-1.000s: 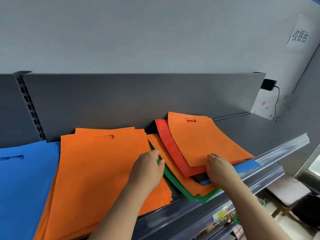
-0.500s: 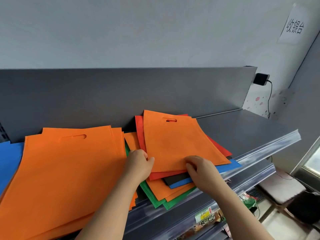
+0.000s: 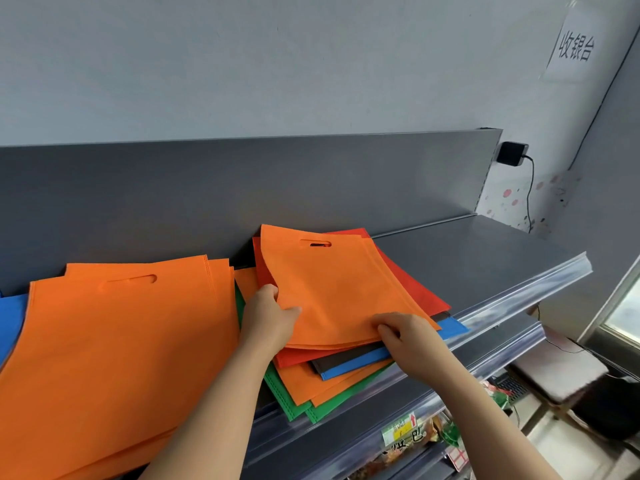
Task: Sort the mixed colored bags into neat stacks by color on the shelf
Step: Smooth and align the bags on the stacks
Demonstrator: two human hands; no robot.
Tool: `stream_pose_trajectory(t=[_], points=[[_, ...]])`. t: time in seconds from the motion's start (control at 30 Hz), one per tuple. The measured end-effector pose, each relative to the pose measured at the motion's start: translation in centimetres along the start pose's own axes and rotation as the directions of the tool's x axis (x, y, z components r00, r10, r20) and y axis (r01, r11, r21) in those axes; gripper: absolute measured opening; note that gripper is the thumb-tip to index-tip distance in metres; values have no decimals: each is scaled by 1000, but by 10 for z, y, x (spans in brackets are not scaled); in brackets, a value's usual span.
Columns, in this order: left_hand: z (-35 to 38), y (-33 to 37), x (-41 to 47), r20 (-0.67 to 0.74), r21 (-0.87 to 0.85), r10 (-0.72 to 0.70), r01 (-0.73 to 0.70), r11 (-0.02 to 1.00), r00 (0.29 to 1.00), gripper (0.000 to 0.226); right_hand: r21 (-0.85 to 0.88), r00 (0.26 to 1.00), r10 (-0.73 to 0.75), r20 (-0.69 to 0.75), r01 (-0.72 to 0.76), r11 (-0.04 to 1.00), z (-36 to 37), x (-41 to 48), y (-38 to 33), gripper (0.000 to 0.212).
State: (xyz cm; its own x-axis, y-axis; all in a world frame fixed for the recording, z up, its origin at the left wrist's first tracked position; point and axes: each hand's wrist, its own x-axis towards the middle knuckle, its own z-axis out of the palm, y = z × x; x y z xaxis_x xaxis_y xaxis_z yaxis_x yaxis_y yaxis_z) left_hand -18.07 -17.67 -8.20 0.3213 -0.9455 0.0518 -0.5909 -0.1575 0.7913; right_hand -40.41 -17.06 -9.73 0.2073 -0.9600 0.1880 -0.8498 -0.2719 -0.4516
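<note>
while my left hand [image 3: 268, 320] curls round the left edge of the top orange bag [image 3: 332, 289], thumb on top, my right hand [image 3: 408, 341] pinches its near right edge, so both hands are closed on that bag. it lies on top of the mixed pile [image 3: 329, 372] at the middle of the shelf [image 3: 467, 258]. the near edge shows more than one orange layer, and i cannot tell how many are in the grip.

just left of the pile sits a broad orange stack [image 3: 121, 341], roughly squared. beyond it, at the frame's edge, is a blue stack [image 3: 10, 320]. i judge two colours started and the sorting partway through.

left under the held bag are a red bag [image 3: 408, 289], a dark bag [image 3: 346, 360], a blue bag [image 3: 363, 366], more orange, and green bags [image 3: 311, 407] at the bottom, fanned out over the shelf's front rail. no red, green or dark stack shows yet.

as for writing, a paper sign [image 3: 575, 48] on the wall at top right reads 收银台. below the shelf a yellow tag [image 3: 401, 427] carries a red arrow, with what looks like 包 beneath it; the rest is too small to read.
</note>
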Motion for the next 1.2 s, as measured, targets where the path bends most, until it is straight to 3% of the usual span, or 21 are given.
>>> stream_pose_trajectory(t=[0.07, 0.2, 0.27, 0.33, 0.4, 0.5, 0.6, 0.7, 0.87, 1.2], points=[[0, -5, -1, -20, -3, 25, -25, 1000, 999, 15, -22, 995, 76, -67, -78, 997, -3, 2, 7, 24], [-5, -11, -4, -74, -160, -18, 6, 987, 997, 26, -128, 986, 164, -37, -168, 977, 0, 6, 16, 32], [-5, -12, -4, -25, -265, -81, 71, 962, 996, 32, -156, 982, 188, -16, -188, 970, 1, 8, 13, 46], [-3, -14, -4, 42, -286, -69, 79, 955, 997, 21, -172, 979, 203, -9, -201, 964, 1, 9, 11, 54], [-4, -13, -7, 37, -294, -31, 41, 955, 999, 8, -161, 978, 206, -13, -205, 965, -2, 11, 9, 49], [-13, -14, -13, -4, -379, 2, -4, 925, 1000, 7, -151, 981, 190, -38, -193, 970, -5, 10, 3, 42], [-32, -16, -21, -27, -448, 38, -47, 893, 999, 14, -127, 985, 163, -52, -168, 977, -3, 11, -10, 47], [-58, -22, -30, -66, -477, 67, -90, 875, 996, 13, 3, 989, 140, -52, -140, 990, 2, 12, -31, 55], [-107, -48, -50, -141, -458, 33, -95, 884, 989, 18, 276, 986, 97, -137, -56, 959, 10, 5, -79, 52], [-197, -113, -94, -271, -244, -118, 50, 968, 955, 27, 303, 991, -101, -90, 124, 945, 60, -23, -169, 33]])
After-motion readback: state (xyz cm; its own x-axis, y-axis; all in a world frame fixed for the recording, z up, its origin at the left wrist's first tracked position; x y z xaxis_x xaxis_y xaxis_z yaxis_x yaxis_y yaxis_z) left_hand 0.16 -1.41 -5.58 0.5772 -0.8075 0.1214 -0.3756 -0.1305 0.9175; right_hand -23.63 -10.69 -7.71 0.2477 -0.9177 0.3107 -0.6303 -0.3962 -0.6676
